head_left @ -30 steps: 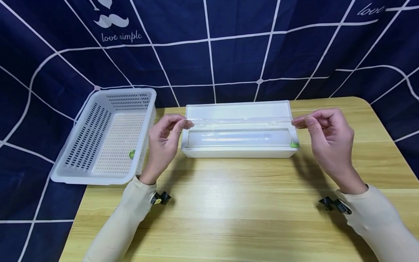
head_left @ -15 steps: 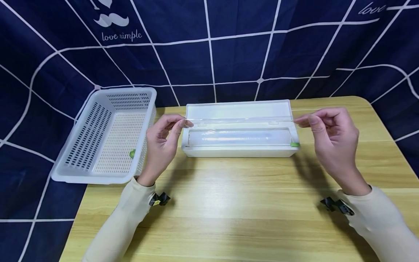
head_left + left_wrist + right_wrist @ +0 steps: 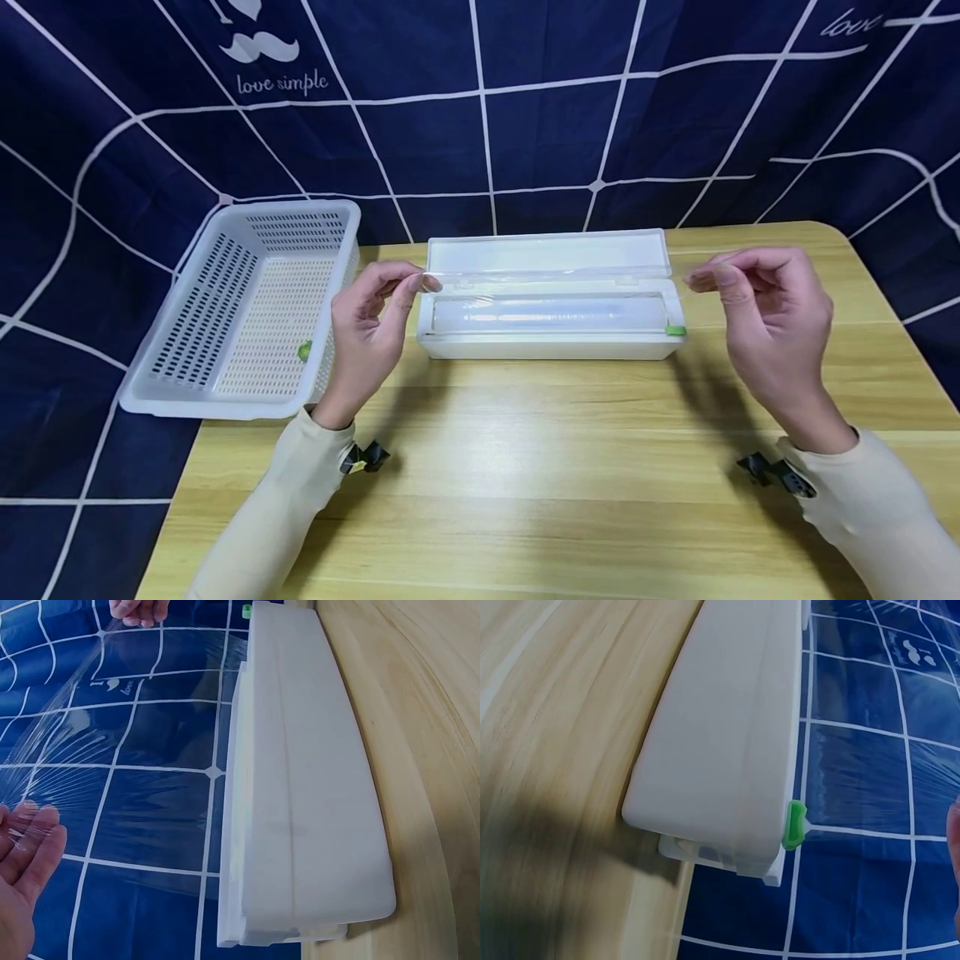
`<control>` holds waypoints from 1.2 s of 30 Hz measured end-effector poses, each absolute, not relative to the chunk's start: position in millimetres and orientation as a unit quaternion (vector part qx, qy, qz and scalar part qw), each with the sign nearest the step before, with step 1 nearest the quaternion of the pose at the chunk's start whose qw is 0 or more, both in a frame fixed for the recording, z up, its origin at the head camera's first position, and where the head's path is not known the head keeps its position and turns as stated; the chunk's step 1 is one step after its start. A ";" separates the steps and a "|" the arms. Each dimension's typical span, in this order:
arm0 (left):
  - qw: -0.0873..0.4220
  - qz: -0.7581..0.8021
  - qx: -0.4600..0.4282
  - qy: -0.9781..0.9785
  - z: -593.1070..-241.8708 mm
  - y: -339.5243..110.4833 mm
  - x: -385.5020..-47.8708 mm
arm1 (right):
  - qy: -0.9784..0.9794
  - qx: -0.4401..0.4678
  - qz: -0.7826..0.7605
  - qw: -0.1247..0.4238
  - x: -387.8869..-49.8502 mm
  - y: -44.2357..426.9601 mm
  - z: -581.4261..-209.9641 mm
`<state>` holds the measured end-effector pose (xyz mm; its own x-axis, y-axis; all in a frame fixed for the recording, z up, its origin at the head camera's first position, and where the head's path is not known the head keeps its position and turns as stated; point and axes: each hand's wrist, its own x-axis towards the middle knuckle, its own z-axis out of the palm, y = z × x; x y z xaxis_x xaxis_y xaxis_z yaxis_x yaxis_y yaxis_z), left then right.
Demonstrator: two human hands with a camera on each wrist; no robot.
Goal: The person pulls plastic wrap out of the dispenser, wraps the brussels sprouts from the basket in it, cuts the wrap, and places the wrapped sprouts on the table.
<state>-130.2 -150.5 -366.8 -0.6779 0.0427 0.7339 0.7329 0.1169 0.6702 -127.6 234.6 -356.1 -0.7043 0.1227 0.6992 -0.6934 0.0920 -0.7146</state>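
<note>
A long white cling film dispenser (image 3: 551,347) lies on the table with its lid (image 3: 547,254) raised at the back. Inside it shows the film roll. My left hand (image 3: 371,333) pinches one corner of the clear cling film (image 3: 112,750) between thumb and fingers, above the box's left end. Beyond the right end, my right hand (image 3: 776,342) pinches the other corner. Between the two hands the film is stretched, with creases fanning from the left fingers in the left wrist view. A green slider cutter (image 3: 676,331) sits at the dispenser's right front. Only a sliver of the right hand enters the right wrist view.
To the left stands a white slotted basket (image 3: 213,409) with a small green piece (image 3: 303,351) in it. The wooden table (image 3: 525,483) extends in front of the dispenser. Behind hangs a dark blue cloth (image 3: 420,150) with white lines.
My right hand has drifted a little to the right and my left hand slightly to the left, both still pinching the film. The dispenser has stayed in place.
</note>
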 end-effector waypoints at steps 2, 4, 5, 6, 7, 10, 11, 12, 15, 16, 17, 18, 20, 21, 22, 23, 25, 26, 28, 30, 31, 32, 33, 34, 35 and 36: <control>0.290 -0.602 -0.284 -0.688 -366.0 -150.0 -129.4 | -0.661 0.216 0.642 0.322 -126.1 234.0 -354.8; 0.293 -0.601 -0.287 -0.686 -365.3 -149.5 -128.6 | -0.663 0.214 0.639 0.327 -124.5 233.2 -353.7; 0.295 -0.600 -0.287 -0.686 -365.1 -149.3 -128.5 | -0.663 0.213 0.638 0.329 -124.0 232.9 -353.2; 0.297 -0.599 -0.288 -0.685 -364.7 -149.0 -128.3 | -0.659 0.214 0.641 0.329 -123.6 232.5 -352.8; 0.300 -0.599 -0.289 -0.684 -364.3 -148.8 -128.0 | -0.656 0.214 0.643 0.330 -123.2 232.1 -352.4; 0.305 -0.597 -0.289 -0.684 -363.4 -148.6 -127.1 | -0.651 0.216 0.647 0.333 -122.2 231.0 -351.2; 0.306 -0.597 -0.289 -0.683 -363.2 -148.6 -126.7 | -0.644 0.219 0.653 0.333 -122.1 230.6 -350.9; 0.307 -0.597 -0.289 -0.682 -362.8 -148.6 -126.3 | -0.644 0.219 0.653 0.334 -121.7 230.1 -350.6; 0.309 -0.599 -0.290 -0.680 -361.7 -148.7 -125.2 | -0.641 0.222 0.654 0.336 -120.9 228.7 -349.3; 0.309 -0.600 -0.290 -0.679 -361.2 -148.7 -124.9 | -0.638 0.223 0.655 0.337 -120.5 228.2 -348.8; 0.309 -0.600 -0.290 -0.678 -360.6 -148.8 -124.5 | -0.635 0.224 0.658 0.337 -120.3 227.7 -348.3; 0.310 -0.600 -0.290 -0.678 -360.1 -148.9 -124.2 | -0.633 0.225 0.659 0.338 -120.0 227.1 -347.7; 0.311 -0.599 -0.290 -0.678 -358.9 -149.0 -123.5 | -0.627 0.227 0.663 0.340 -119.4 226.1 -346.5; 0.312 -0.598 -0.290 -0.679 -358.3 -149.2 -123.2 | -0.623 0.229 0.667 0.340 -119.0 225.7 -345.8; 0.313 -0.597 -0.291 -0.679 -357.8 -149.3 -122.9 | -0.621 0.230 0.668 0.341 -118.5 225.3 -345.3; 0.313 -0.597 -0.292 -0.679 -357.4 -149.5 -122.6 | -0.619 0.230 0.668 0.343 -117.9 224.9 -344.7; 0.314 -0.596 -0.294 -0.678 -356.4 -149.6 -122.2 | -0.619 0.230 0.667 0.345 -116.5 224.6 -343.6; 0.315 -0.595 -0.295 -0.678 -356.0 -149.7 -121.8 | -0.619 0.231 0.667 0.346 -115.8 224.4 -343.0; 0.314 -0.596 -0.296 -0.677 -355.1 -150.2 -120.7 | -0.621 0.231 0.663 0.348 -114.3 224.3 -342.1; 0.314 -0.596 -0.297 -0.677 -354.1 -150.6 -119.6 | -0.618 0.234 0.664 0.348 -113.1 224.1 -341.0; 0.313 -0.596 -0.297 -0.677 -353.7 -150.8 -119.0 | -0.618 0.236 0.663 0.350 -112.5 224.0 -340.6; 0.313 -0.596 -0.297 -0.677 -353.5 -151.0 -118.4 | -0.620 0.236 0.660 0.352 -112.0 223.9 -340.1; 0.313 -0.596 -0.297 -0.677 -353.3 -151.1 -117.9 | -0.621 0.237 0.658 0.355 -111.4 223.8 -339.6; 0.313 -0.596 -0.297 -0.677 -353.2 -151.2 -117.6 | -0.622 0.237 0.655 0.358 -110.8 223.7 -339.2; 0.314 -0.596 -0.297 -0.677 -353.0 -151.2 -117.3 | -0.626 0.236 0.649 0.362 -110.2 223.7 -338.8; 0.314 -0.596 -0.299 -0.676 -353.0 -151.5 -116.9 | -0.632 0.235 0.642 0.366 -109.5 223.7 -338.3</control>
